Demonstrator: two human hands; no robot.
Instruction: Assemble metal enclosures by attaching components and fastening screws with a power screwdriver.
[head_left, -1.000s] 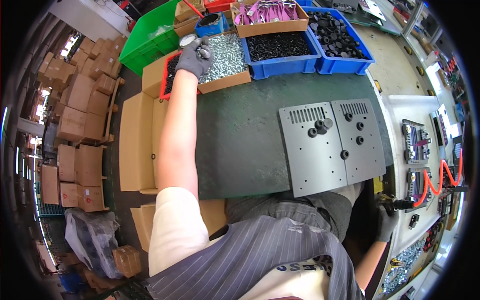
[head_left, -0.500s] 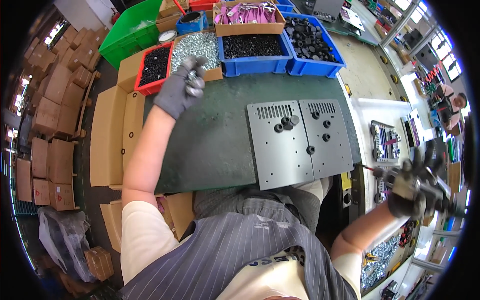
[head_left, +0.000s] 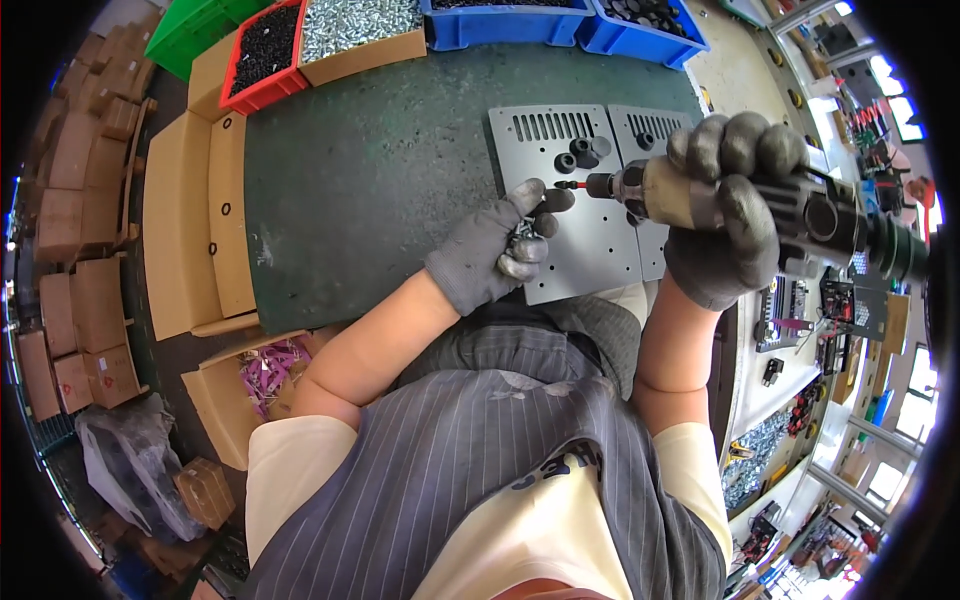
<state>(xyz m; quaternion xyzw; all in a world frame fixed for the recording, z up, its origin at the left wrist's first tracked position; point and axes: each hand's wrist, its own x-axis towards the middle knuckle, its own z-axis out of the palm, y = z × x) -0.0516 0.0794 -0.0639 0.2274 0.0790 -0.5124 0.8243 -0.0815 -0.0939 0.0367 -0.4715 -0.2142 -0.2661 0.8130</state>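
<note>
Curled round several small silvery screws (head_left: 524,230) is my gloved left hand (head_left: 500,245), its thumb and forefinger close to the tip of a red bit. That bit (head_left: 575,185) belongs to a power screwdriver (head_left: 790,205), which my gloved right hand (head_left: 730,190) grips with its fingers wrapped over the body. Below both hands lie two grey metal plates (head_left: 590,260) with slots and holes, side by side. Black rubber feet (head_left: 583,152) rest on the left plate, another (head_left: 645,140) on the right one. The right plate is partly hidden by the tool.
Along the far edge stand a red bin (head_left: 265,95) of black parts, a cardboard box (head_left: 365,60) of silvery screws and blue bins (head_left: 500,30). An open cardboard box (head_left: 180,230) lies left of the green table (head_left: 350,190). A metal-framed bench runs along the right.
My left hand has come from the screw box toward the plates, holding screws. My right hand has brought the power screwdriver in from the right, over the plates. The view has shifted.
</note>
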